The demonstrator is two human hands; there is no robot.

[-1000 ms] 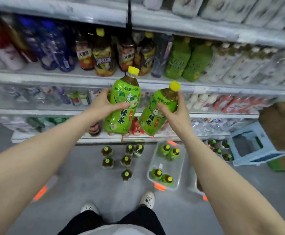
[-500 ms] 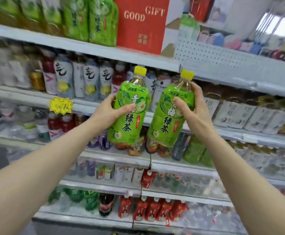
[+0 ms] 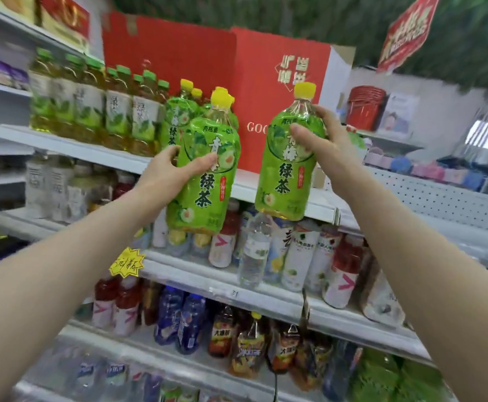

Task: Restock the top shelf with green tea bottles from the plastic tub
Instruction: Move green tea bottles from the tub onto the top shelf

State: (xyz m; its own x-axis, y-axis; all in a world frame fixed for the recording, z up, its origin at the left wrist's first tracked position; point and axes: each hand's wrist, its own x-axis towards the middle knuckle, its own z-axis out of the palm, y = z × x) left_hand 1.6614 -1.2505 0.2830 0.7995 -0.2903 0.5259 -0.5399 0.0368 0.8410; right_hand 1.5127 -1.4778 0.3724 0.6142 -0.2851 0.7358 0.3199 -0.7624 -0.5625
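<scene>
**Two green teas up at the top shelf, one per hand**

Left hand [image 3: 167,175] grips the left green tea bottle [image 3: 205,187] round the mid-label: thumb across the front, fingers curled behind. Right hand [image 3: 328,143] holds the right green tea bottle [image 3: 286,175] higher, at the shoulder just under the neck, thumb on the front. Both bottles are in the air, upright w/ a slight tilt, in front of the top shelf [image 3: 63,140] and not yet on it. Their bases hang below the shelf lip.

Handling, my guess: large bottles, full nearly to the yellow caps, so heavy for one hand each. Thin PET w/ a glossy shrink sleeve, so prob. slippery, and the wall gives if squeezed. Best hold is the waist or shoulder w/ the whole hand, not the cap. They need lifting clear of the lip, then setting base-first.

Containers: the plastic tub isn't in view, so can't say what's left in it. On the top shelf, a cluster of same yellow-capped green teas [image 3: 180,117] stands just left of a red gift carton [image 3: 280,111], w/ green-capped tea bottles [image 3: 92,111] further left. The carton is closed, contents unknown. The shelf below carries mixed drinks, and a yellow star tag [image 3: 126,262] hangs on its edge.
</scene>
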